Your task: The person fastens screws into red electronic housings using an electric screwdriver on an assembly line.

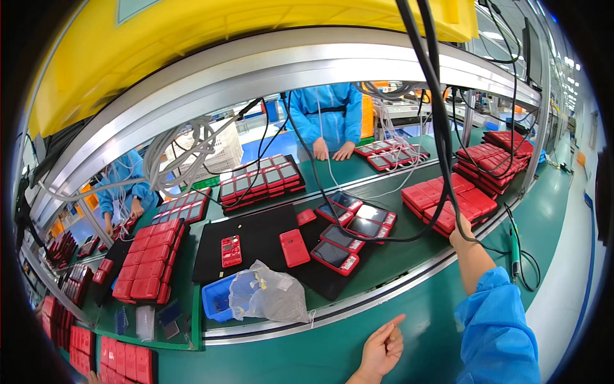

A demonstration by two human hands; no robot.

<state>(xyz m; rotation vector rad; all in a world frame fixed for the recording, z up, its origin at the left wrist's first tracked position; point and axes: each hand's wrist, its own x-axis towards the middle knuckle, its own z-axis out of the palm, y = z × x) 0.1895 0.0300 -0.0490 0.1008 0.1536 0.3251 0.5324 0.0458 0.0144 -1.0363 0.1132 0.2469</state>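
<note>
My right hand (460,232) reaches to the front edge of a stacked tray of red device cases (453,200) on the right. Its fingers close on that edge, partly hidden by a black cable. Over the green bench near the lower edge, my left hand (382,351) holds nothing, its index finger stretched out and the others loosely curled. Several red handheld devices with dark screens (339,246) lie on a black mat (211,246) in the middle. Left of them are a red back cover (294,248) and a red shell with exposed inner parts (231,251).
A blue bin (217,301) with a clear plastic bag (272,297) stands at the bench's middle. Red stacks (148,262) fill the left. Black cables (435,83) hang in front; a green-handled tool (514,246) hangs right. Two co-workers in blue (329,112) work across the bench.
</note>
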